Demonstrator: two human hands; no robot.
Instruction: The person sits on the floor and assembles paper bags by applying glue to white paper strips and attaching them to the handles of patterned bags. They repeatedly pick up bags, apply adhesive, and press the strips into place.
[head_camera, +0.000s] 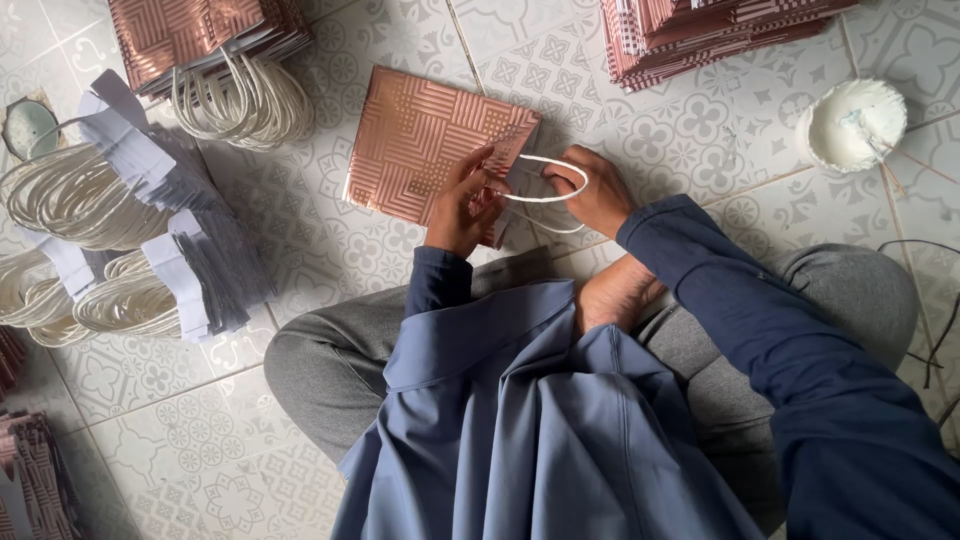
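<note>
Blue smock, nearest. Flat rose-gold paper bag on tiled floor, mouth end toward the hands, tilted slightly. Left hand pinches mouth edge; right hand pinches white cord handle, just right of the bag. White bowl well apart.

Your copper-patterned paper bag lies flat on the tiled floor, its white cord handle looping from the near edge.

Copper geometric-patterned paper bag, white cord handle
</note>
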